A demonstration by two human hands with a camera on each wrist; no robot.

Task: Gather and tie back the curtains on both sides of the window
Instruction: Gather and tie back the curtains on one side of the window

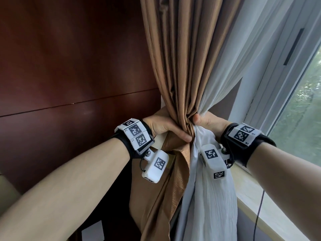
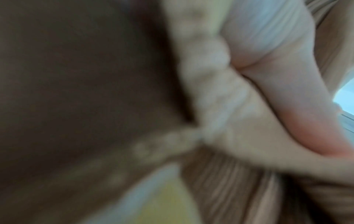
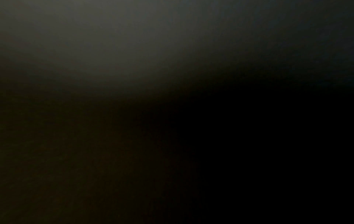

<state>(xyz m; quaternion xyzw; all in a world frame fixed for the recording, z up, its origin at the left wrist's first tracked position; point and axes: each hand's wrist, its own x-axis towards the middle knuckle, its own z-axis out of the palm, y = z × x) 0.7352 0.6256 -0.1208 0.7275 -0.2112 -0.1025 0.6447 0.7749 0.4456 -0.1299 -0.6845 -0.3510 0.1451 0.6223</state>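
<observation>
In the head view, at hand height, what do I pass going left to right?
Dark wood wall panel → left hand → brown curtain → white sheer curtain → right hand → window.

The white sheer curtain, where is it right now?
In the head view, the white sheer curtain hangs right of the brown curtain, beside the window.

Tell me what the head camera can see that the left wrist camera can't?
Only the head view shows both hands, the left hand and right hand, squeezing the brown curtain and white sheer curtain together, plus the window and dark wood wall. Only the left wrist view shows a blurry pale braided cord by the palm. Both show the left hand gripping brown fabric.
</observation>
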